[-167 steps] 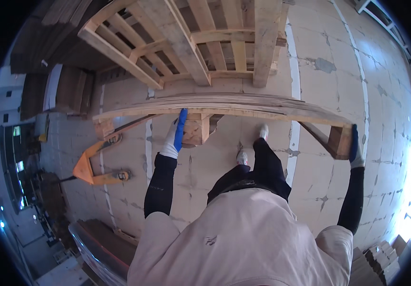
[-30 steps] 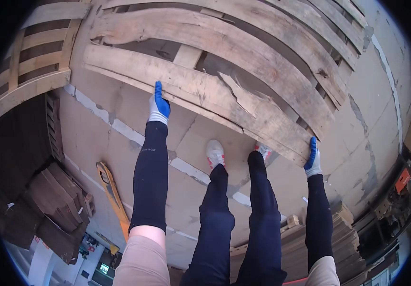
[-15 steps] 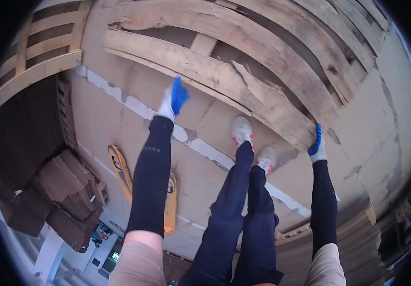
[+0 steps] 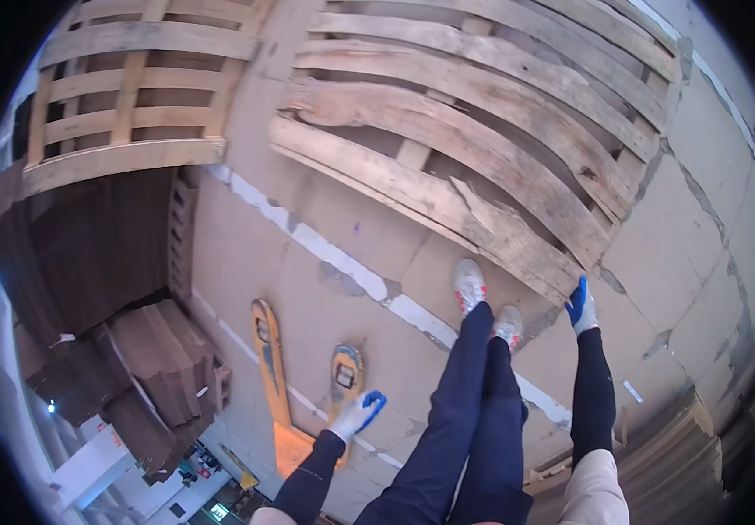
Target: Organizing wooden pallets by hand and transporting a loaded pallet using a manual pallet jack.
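A worn wooden pallet (image 4: 482,157) lies flat on the concrete floor in front of my feet (image 4: 482,302). My right hand (image 4: 580,306), in a blue and white glove, hangs at the pallet's near right corner; whether it touches the wood I cannot tell. My left hand (image 4: 358,413), gloved the same way, swings free at my left side above the floor, holding nothing, fingers loosely apart. It is nearest the orange pallet jack forks (image 4: 342,376).
A second wooden pallet (image 4: 123,114) lies at the upper left. An orange pallet jack (image 4: 277,394) stands to my left, by a stack of brown cardboard (image 4: 145,376). A white painted line (image 4: 351,271) crosses the floor. Stacked boards (image 4: 675,464) sit at the lower right.
My left hand has let go of the pallet's front board and dropped back to my side. The pallet now lies flat, and I have stepped to its right corner.
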{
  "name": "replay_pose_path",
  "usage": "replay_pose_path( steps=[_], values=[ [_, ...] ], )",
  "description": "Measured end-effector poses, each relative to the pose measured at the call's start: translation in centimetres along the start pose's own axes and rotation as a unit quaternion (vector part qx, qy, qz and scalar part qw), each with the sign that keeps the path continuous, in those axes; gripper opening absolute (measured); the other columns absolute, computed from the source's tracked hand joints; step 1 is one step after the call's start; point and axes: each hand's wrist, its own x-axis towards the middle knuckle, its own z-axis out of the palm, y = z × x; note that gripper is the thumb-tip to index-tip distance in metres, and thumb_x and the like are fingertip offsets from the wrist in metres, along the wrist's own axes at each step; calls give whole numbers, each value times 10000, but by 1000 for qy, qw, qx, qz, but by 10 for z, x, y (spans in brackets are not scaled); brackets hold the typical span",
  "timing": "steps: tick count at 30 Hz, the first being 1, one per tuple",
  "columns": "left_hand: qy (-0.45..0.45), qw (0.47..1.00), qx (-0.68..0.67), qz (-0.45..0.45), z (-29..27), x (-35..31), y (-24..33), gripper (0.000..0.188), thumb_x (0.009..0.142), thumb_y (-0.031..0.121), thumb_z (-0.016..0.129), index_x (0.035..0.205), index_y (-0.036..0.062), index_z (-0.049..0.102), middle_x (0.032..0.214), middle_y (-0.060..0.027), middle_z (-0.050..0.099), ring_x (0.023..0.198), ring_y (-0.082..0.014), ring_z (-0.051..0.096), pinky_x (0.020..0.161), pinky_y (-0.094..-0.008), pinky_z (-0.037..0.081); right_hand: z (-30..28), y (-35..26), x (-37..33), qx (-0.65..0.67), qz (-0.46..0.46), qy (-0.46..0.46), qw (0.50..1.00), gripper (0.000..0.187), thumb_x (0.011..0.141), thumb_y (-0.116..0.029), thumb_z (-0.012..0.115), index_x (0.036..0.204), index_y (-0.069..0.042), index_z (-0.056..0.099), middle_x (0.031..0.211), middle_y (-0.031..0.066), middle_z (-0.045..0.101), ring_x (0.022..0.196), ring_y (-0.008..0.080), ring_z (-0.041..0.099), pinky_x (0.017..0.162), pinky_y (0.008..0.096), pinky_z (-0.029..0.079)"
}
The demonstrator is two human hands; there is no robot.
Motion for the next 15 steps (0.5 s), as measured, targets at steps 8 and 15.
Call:
replay_pose_path(
  steps=[8,15],
  values=[
    [14,1000,23,-8,-28,-163,19,433,914,432,589,1104,46,645,1051,-142,684,979,-273,653,855,-354,490,-23,27,-183,-117,-74,3,990,397,921,-415,600,1212,-147,571,1041,-8,611,894,130,590,706,275,456],
    [84,996,-30,30,-84,-249,55,441,896,443,602,1097,54,664,1046,-153,693,1001,-284,657,865,-361,491,-15,-29,-325,-115,-90,-72,987,341,942,-352,587,1167,-96,584,971,44,643,783,163,630,625,295,487]
  ],
)
